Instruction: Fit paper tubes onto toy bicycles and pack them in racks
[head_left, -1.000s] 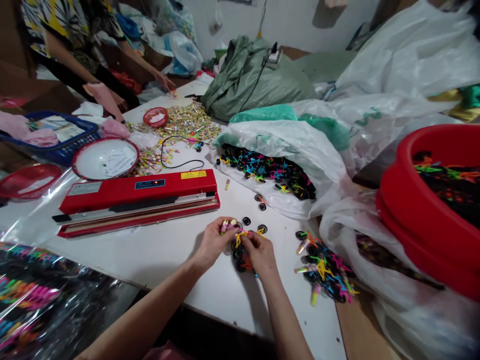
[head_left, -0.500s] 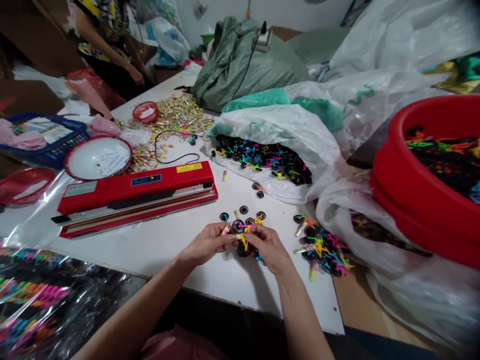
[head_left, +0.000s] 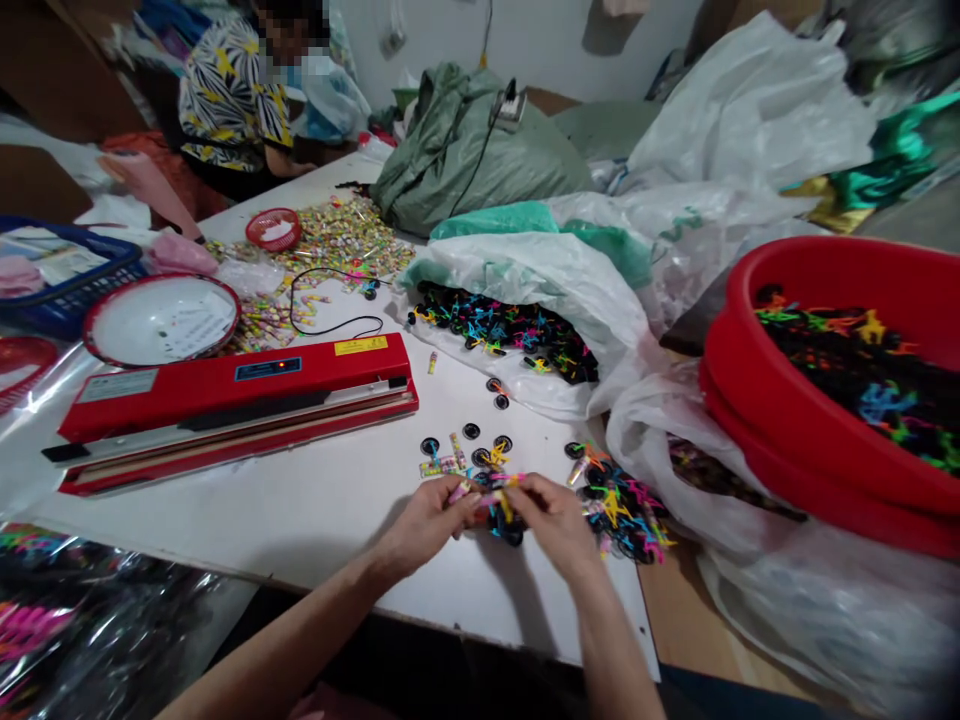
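My left hand (head_left: 427,525) is closed, its thumb and fingers pinching a small candy tube (head_left: 462,491) with a pinkish end. Close beside it, my right hand (head_left: 553,522) is closed on a small toy bicycle (head_left: 512,500) with yellow and pink plastic parts. The two things meet between my fingertips, and blur hides whether they are joined. Beyond my fingers, more toy bicycles with black wheels (head_left: 503,444) and several candy tubes (head_left: 444,466) lie on the white table (head_left: 330,510). To the right of my right hand is a pile of toy bicycles (head_left: 626,505) mixed with tubes.
A red heat sealer (head_left: 240,400) stands on the left. Behind it are an enamel basin (head_left: 161,318) and heaped candy tubes (head_left: 352,235). A white sack (head_left: 525,270) spills toy bicycles; a red tub (head_left: 817,440) stands right. Another person (head_left: 232,95) sits at the back.
The view has shifted, so the sealer and sack sit further left. My hands have drawn the tube and toy bicycle closer together. The person at the back has bent lower.
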